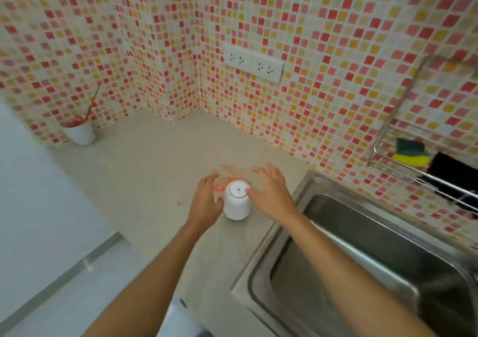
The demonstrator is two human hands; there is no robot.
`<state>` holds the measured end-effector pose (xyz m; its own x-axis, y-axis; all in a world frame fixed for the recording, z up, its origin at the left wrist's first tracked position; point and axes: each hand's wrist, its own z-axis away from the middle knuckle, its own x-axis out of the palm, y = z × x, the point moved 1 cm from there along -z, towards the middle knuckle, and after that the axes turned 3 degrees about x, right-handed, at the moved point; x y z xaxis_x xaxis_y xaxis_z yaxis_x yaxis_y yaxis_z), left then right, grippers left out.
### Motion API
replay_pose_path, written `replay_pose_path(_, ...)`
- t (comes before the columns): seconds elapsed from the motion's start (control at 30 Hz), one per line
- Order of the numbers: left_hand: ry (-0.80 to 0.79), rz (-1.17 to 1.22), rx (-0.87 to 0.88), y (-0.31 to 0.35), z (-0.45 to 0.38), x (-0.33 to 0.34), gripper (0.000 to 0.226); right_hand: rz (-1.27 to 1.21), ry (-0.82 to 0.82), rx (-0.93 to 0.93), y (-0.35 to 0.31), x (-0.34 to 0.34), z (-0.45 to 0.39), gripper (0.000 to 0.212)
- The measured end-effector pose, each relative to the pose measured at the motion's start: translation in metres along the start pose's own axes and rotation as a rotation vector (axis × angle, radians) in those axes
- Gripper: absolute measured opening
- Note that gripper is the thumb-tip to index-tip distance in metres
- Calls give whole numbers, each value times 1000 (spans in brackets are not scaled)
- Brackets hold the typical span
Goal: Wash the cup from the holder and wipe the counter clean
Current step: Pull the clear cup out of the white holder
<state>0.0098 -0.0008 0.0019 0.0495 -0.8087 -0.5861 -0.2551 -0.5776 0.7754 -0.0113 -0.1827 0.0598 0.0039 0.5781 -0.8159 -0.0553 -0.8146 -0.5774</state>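
Both hands flank the upside-down white cup [236,200] on the bench [144,171]: left hand [205,202] relaxed, thumb touching its side; right hand [269,190] spread, thumb at its base rim.

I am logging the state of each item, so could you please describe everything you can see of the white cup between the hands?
The cup is plain white and looks smooth, perhaps ceramic or plastic. It stands upside down on the counter, its round base facing up. It sits beside the sink, at the edge of orange-red smears. The left hand touches its side; the right hand hovers open beside it.
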Motion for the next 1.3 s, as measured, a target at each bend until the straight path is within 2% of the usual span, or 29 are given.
replay_pose_path(0.2, -150, 160, -59, -25, 10, 31, 53, -97, -61, 87, -5, 50, -16, 58)
replay_pose_path(0.4, -222, 350, -64, -45, 6, 53, 69, -189, 13, 156, -10, 62, -16, 59)
replay_pose_path(0.53, -188, 352, -29, -46, 2, 62, 69, -145, -3, 264, -20, 69, -15, 76)
replay_pose_path(0.77, -204, 251, -79, -61, -7, 70, 82, 49, -26, 334, -23, 69, -27, 80)
replay_pose_path(0.93, -231, 109, -90, -69, 2, 75, 99, 145, -191, 217, -17, 54, -34, 80)
replay_pose_path(1.2, -201, 168, -107, -69, 3, 72, 94, 265, -313, 76, -10, 45, -48, 81)
replay_pose_path(1.3, -219, 180, -96, -69, 1, 72, 92, 283, -376, -18, -13, 40, -52, 74)
